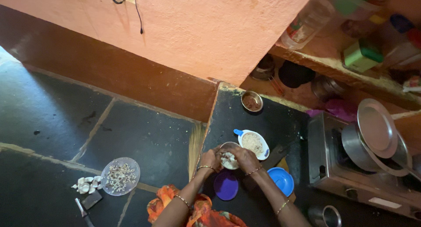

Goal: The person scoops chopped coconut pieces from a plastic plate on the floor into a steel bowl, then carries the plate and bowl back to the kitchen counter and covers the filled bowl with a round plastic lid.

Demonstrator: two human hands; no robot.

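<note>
from the head view, the left hand (211, 159) curls its fingers around the rim of a small steel bowl (229, 156) on the dark desk (280, 122), while the right hand (245, 158) pinches into its pale contents. a white bowl of grain (253, 144) sits at two o'clock, a purple lid (226, 185) at six, a blue lid (281, 181) at four.

Your left hand (211, 159) and right hand (245, 158) meet on a small bowl (229, 157) on the counter (280, 122). Just beyond it sits a scoop of grain (253, 143), and farther back, near the wall, a metal cup (252, 101). Two lids (226, 186) lie nearest you. The stove (351, 165) stands to your right. Down on the floor (52, 113) to your left, a plate (120, 176) lies beside garlic cloves (85, 184).
</note>
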